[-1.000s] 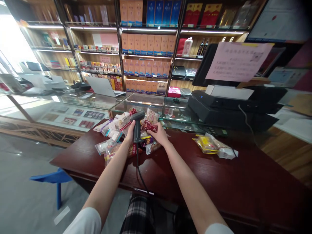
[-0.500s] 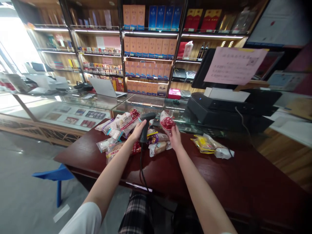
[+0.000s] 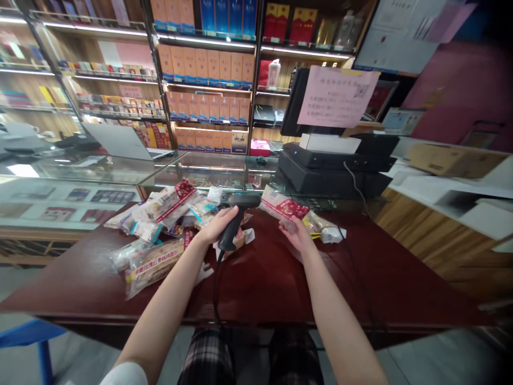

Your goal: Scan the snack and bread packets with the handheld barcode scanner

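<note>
My left hand (image 3: 218, 225) is wrapped round the grip of a black barcode scanner (image 3: 232, 227), whose head points right and whose cord hangs down over the table front. In my right hand (image 3: 295, 234) is a red-and-clear bread packet (image 3: 284, 205), pinched at its near right end and lifted above the table. The scanner head stands a little apart from the packet's left end. Left of the scanner lies a pile of packaged breads (image 3: 174, 206), with a long bread bag (image 3: 156, 262) in front. Yellow and clear packets (image 3: 326, 229) lie partly hidden behind my right hand.
The dark red table (image 3: 256, 289) meets a glass display counter (image 3: 212, 160) at the back. A black register with a monitor (image 3: 328, 166) stands back right, a laptop (image 3: 120, 141) back left. A blue stool (image 3: 32, 334) is at lower left. Boxed goods fill the shelves behind.
The view has turned right and come closer to the table. The packet in my right hand has swung from steeply tilted to nearly level, its printed side showing. My left hand keeps the scanner.
</note>
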A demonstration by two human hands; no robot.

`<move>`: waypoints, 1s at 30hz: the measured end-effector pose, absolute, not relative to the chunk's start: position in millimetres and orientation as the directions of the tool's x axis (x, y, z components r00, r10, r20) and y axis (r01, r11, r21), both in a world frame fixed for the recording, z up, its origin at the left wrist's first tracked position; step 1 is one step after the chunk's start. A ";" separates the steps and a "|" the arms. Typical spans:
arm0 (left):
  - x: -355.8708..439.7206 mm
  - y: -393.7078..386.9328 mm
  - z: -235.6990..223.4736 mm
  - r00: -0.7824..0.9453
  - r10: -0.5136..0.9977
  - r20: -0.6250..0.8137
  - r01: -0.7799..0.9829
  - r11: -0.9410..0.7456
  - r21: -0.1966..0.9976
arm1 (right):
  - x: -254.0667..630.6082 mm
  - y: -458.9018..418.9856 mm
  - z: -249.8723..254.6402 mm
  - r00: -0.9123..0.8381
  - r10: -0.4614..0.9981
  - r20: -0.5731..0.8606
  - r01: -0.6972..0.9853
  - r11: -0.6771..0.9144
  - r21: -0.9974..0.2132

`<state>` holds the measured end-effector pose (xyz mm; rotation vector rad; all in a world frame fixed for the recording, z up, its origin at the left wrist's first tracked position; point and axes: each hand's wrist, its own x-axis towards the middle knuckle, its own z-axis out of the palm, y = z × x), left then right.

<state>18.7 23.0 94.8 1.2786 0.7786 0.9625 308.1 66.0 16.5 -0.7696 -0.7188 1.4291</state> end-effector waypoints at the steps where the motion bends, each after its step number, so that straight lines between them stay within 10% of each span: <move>1: 21.9 23.8 90.6 0.408 0.912 0.027 -0.140 0.034 0.990 | 310.4 65.9 13.0 0.013 0.999 -0.032 -0.563 -0.019 -0.826; 24: 20.5 22.1 63.8 0.330 0.944 0.019 -0.136 0.028 0.990 | 310.1 52.5 18.0 -0.100 0.994 0.042 -0.405 -0.002 -0.914; 30: 7.1 19.6 70.0 0.332 0.940 0.077 -0.136 -0.033 0.990 | 319.8 60.3 23.1 0.224 0.902 0.369 -0.124 0.402 -0.907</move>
